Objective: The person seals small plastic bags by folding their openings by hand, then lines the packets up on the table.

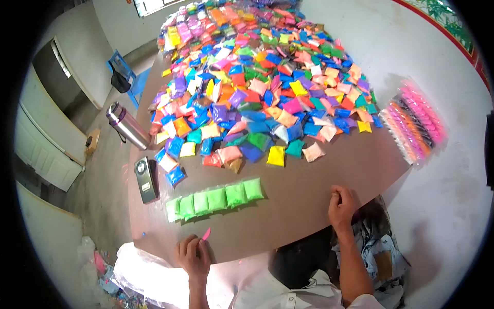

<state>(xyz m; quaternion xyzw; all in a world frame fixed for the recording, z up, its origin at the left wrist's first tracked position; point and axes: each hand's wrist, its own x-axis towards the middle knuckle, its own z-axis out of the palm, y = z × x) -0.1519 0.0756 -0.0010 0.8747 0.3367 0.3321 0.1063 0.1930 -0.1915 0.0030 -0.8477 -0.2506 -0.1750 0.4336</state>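
Near the front edge of the table [293,206], the left hand [194,255] curls beside a pink sliver [207,234], below green packets [216,200], the right hand [342,208] curling too, whether either grips anything unclear.

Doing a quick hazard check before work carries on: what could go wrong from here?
Flask stands close to the table's left edge; a bump could tip it off. The dark handheld device near that edge might go too.
Loose packet pile could slide toward the green packet strip and mix colors.
Small pink piece by the left hand may get brushed off the near edge.
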